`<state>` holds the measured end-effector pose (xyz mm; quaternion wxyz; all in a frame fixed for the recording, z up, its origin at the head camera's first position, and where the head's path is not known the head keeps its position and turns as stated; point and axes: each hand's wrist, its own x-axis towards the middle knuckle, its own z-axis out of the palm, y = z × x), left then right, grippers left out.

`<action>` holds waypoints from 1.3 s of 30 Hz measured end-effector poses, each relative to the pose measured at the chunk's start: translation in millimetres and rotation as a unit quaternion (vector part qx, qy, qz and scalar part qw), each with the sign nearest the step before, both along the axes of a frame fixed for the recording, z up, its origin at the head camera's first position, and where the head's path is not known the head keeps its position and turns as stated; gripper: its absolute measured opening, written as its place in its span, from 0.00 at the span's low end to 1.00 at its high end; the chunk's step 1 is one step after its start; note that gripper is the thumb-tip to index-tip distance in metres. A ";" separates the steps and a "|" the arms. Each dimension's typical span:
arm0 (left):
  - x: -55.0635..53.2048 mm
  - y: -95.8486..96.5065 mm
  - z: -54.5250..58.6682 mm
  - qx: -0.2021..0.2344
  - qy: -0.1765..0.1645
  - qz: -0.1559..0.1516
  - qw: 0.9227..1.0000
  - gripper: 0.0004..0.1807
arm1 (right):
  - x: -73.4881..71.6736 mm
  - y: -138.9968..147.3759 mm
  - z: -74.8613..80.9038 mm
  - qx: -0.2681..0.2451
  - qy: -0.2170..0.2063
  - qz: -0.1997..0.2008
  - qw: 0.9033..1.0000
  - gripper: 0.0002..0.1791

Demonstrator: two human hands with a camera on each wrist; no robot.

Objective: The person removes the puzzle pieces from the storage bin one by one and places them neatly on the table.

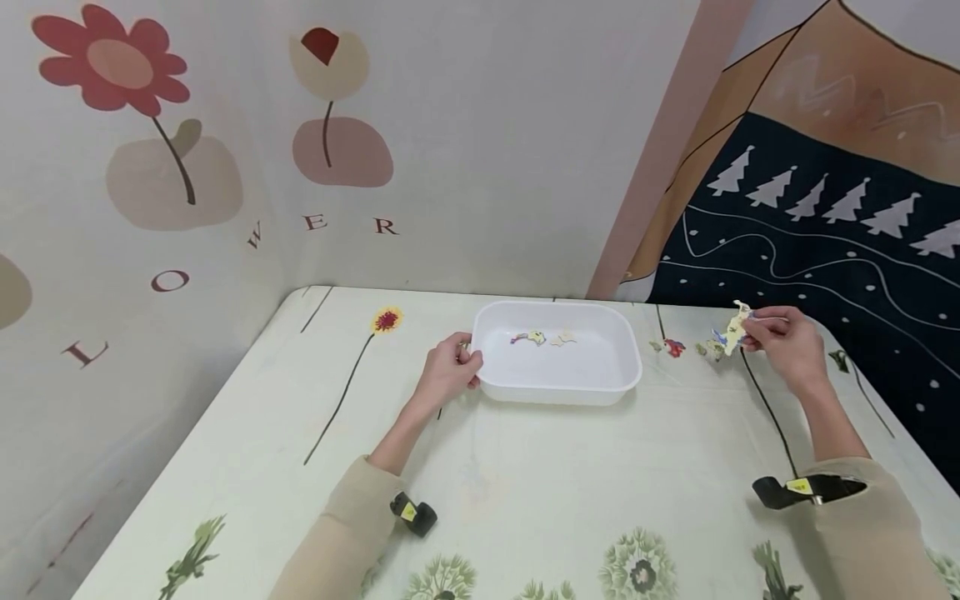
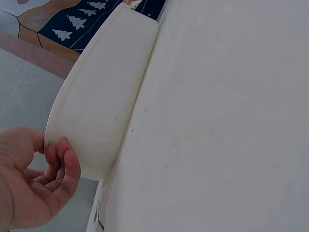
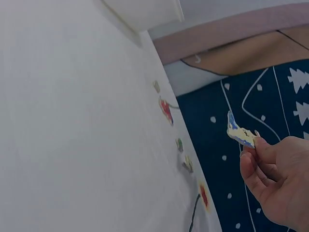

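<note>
We see left grip (image 1: 447, 367) pinching white tray (image 1: 557, 395), long axis along far edge of table (image 1: 525, 483); right grip (image 1: 787, 346) pinches near-upright cream-and-blue cutout (image 1: 736, 327); wall letters (image 1: 386, 227) read "LOWER".

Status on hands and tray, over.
Left hand gripping white tray. Right hand pinching cream-and-blue piece, right of tray. More pieces inside. Nothing seen blocking.

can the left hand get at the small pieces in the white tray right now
Probably yes: the white tray is open on top and nothing covers the small pieces, but the left hand grips the tray and would likely have to let go first.
</note>
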<state>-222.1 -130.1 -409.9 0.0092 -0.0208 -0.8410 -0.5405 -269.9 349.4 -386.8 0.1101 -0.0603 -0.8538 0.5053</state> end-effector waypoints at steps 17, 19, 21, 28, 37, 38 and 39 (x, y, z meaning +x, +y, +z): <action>-0.4 0.2 -0.3 0.000 0.003 -0.001 1.000 0.23 | -16.4 19.6 -27.0 0.183 -0.080 -0.066 0.978 0.20; -0.7 0.3 -0.1 0.000 0.004 0.000 1.000 0.23 | -17.6 20.3 -29.4 0.188 -0.088 -0.069 0.976 0.19; -1.0 0.3 -0.5 0.000 0.006 -0.001 1.000 0.23 | -18.7 20.0 -30.8 0.189 -0.095 -0.071 0.975 0.19; -1.3 0.1 -1.0 -0.002 0.004 -0.001 1.000 0.23 | -19.7 18.3 -32.3 0.215 -0.095 -0.074 0.969 0.17; -0.6 -0.3 -2.2 0.000 0.007 -0.004 1.000 0.22 | -22.6 18.0 -35.5 0.231 -0.105 -0.070 0.965 0.17; -0.5 -0.4 -2.2 0.001 0.008 -0.005 1.000 0.22 | -23.0 18.3 -35.8 0.234 -0.104 -0.069 0.964 0.17; -0.5 -0.4 -2.3 0.001 0.008 -0.006 1.000 0.23 | -23.3 18.5 -36.1 0.234 -0.104 -0.069 0.964 0.17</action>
